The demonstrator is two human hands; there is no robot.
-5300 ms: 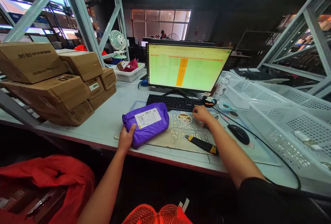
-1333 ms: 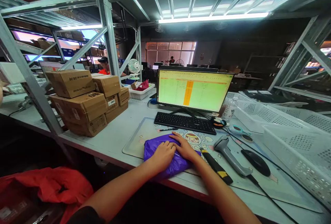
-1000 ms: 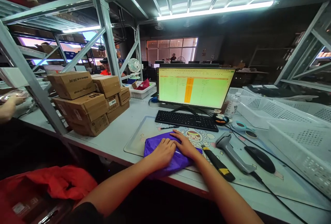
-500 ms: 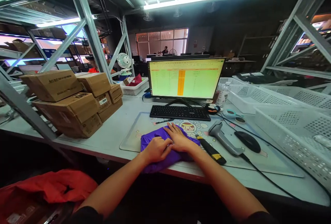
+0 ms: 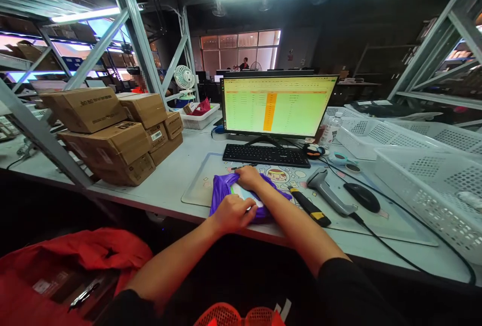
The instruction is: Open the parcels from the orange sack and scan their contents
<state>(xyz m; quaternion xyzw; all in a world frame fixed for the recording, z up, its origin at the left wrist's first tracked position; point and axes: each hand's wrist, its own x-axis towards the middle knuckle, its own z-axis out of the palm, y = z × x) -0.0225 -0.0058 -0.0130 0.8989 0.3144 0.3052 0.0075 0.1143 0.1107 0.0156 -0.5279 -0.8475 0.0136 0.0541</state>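
A purple plastic bag [image 5: 221, 189] lies on the desk mat at the front edge, with a gap in its upper side. Through the gap shows a white and light-green item [image 5: 243, 193], partly covered by my hands. My left hand [image 5: 232, 211] is closed on the near side of the bag, fingers curled. My right hand [image 5: 250, 177] is closed on the far side, its fingertips hidden behind the knuckles. Just right of the bag lies a black and yellow utility knife [image 5: 309, 206], with a grey barcode scanner [image 5: 329, 193] beyond it.
Stacked cardboard boxes [image 5: 109, 140] stand at the left. A monitor [image 5: 278, 105] and a keyboard [image 5: 266, 155] are behind the bag. White plastic baskets [image 5: 425, 175] line the right side, near a black mouse [image 5: 361, 197] and its cable. A red bag [image 5: 94, 245] hangs low at the left.
The purple bag has been pulled open, exposing the item inside. My right hand has gone from flat on the bag to curled at its far side. The view has shifted slightly.
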